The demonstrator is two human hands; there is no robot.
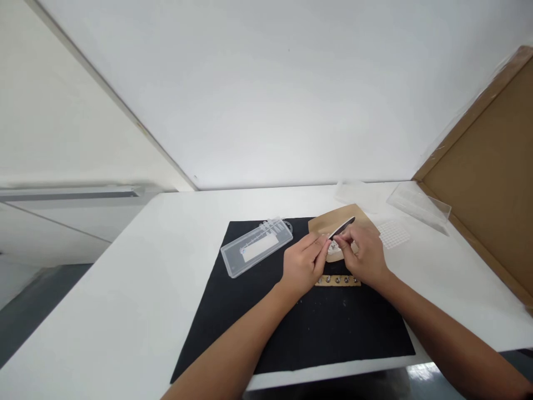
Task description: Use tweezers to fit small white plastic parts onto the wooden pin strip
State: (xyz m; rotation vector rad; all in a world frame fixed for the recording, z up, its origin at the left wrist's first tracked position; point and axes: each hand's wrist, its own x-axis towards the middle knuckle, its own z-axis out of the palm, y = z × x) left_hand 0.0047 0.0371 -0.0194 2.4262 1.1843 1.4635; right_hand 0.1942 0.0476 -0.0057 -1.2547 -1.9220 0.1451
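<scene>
My left hand [306, 261] is closed, its thumb and fingertips pinching the lower end of a slim dark strip with a white edge, which looks like a nail file [343, 226]. The file slants up to the right. Close beside it, my right hand [364, 253] has thumb and forefinger pressed together; whatever they hold is too small to make out. Beneath the fingertips lies a brown paper piece [328, 222] with small white bits on it. Just below the hands, a tan strip [339, 280] carries several shiny metal studs, partly covered by my left hand.
A clear plastic case [256, 247] with a white label lies on the black mat [333, 333]. On the white table [137, 289], a white grid sheet [393, 234] and a clear lid [420, 205] are at the right. A cardboard panel [487, 178] stands along the right edge.
</scene>
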